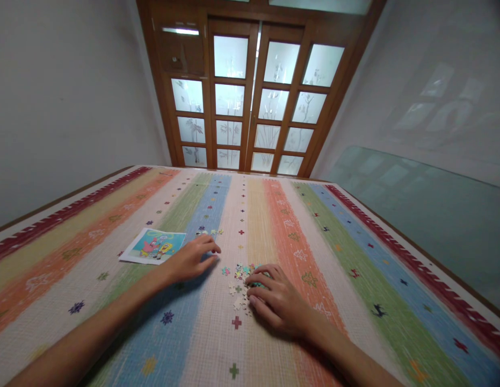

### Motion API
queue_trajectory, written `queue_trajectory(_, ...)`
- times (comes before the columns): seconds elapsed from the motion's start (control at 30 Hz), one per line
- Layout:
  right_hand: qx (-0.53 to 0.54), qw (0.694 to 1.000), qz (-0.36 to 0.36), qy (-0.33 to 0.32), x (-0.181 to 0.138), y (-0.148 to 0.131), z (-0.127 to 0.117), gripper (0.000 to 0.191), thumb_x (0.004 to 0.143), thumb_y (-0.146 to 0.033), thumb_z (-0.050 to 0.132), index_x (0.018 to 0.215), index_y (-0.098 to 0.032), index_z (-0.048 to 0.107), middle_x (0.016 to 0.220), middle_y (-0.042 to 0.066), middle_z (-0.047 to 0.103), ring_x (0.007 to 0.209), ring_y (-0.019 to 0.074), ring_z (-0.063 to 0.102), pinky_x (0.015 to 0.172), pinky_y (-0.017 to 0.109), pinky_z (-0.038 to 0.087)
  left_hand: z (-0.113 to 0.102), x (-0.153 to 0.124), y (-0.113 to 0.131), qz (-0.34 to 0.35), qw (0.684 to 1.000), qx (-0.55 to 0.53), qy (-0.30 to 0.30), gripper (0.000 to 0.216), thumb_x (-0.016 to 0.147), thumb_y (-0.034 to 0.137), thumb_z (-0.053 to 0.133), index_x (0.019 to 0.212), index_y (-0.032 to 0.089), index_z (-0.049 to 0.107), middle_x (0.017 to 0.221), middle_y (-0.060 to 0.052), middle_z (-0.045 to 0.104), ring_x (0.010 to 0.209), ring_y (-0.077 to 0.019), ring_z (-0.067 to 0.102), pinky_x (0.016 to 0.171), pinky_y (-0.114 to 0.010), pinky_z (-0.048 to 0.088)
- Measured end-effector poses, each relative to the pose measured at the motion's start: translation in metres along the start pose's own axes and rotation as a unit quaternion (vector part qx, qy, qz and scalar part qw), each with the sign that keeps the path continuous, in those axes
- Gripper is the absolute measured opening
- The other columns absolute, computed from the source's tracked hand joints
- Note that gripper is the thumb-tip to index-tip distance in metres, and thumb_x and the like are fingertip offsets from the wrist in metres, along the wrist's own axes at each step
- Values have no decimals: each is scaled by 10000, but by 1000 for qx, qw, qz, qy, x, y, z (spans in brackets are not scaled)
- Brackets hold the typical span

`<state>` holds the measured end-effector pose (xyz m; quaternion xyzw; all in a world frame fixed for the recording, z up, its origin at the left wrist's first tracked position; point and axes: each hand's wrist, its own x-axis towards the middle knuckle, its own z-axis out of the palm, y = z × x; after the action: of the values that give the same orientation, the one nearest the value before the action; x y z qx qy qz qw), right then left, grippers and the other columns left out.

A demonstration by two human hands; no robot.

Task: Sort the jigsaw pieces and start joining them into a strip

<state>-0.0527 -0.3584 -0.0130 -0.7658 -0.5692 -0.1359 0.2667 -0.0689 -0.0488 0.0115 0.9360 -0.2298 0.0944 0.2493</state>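
Observation:
A small pile of jigsaw puzzle pieces [239, 290] lies on the striped cloth, some pale side up and some coloured. My right hand [276, 298] rests over its right side, fingers spread and slightly curled, and covers part of it. Further left, my left hand [196, 256] hovers or rests above the cloth with thumb and fingers apart and nothing visible between them. Just beyond those fingers is a short row of joined or adjacent puzzle pieces [212, 232]. A printed cartoon picture [155, 246] lies beside my left wrist, partly hidden by it.
The striped cloth [314, 252] covers a broad, flat surface. White walls [64, 91] stand on both sides, with a pale green panel [414, 209] at the right. Wooden doors with frosted panes [231, 99] stand at the far end.

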Motion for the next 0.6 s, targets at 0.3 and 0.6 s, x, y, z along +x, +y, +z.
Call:
queue_trajectory(0.3,-16,999,20,48,0,7,-3,191,1005,-174,557,994,-199,746,1048,84,768,1060,287,612,930,481,515,31,-21,59,45,992,-80,-89,213,962,308,683,1157,229,707,992,-54,633,924,-215,614,840,-335,510)
queue_trajectory(0.6,-6,999,-10,44,1,6,-4,205,975,-141,581,1082,-202,745,1089,99,765,1079,286,631,937,479,533,42,-24,66,80,992,-51,-88,95,1006,241,593,1025,207,680,996,-63,648,913,-216,604,848,-343,500)
